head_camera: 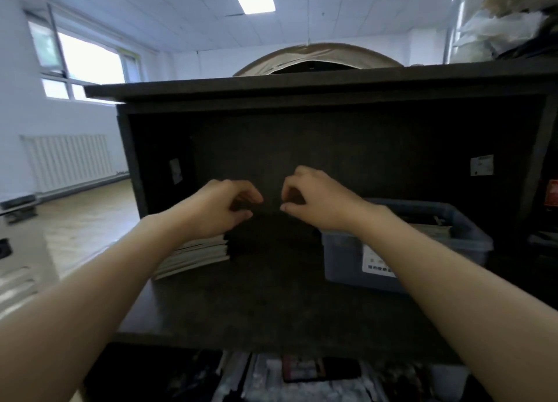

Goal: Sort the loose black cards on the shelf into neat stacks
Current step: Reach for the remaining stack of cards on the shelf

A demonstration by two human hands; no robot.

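Observation:
A pile of black cards (271,235) stands in the middle of the dark shelf (271,311), hard to tell apart from the shadowed back panel. My left hand (217,211) is at the pile's upper left corner, with thumb and fingers curled in a pinch on the dark edge. At the upper right corner my right hand (317,199) pinches the same way. Both forearms reach in from the bottom corners of the view. The lower part of the pile rests on the shelf board.
A flat stack with white edges (196,253) lies just left of the black pile, under my left wrist. A blue-grey plastic bin (341,259) with a white label stands at the right. The shelf top (302,87) overhangs above. More clutter fills the level below (302,377).

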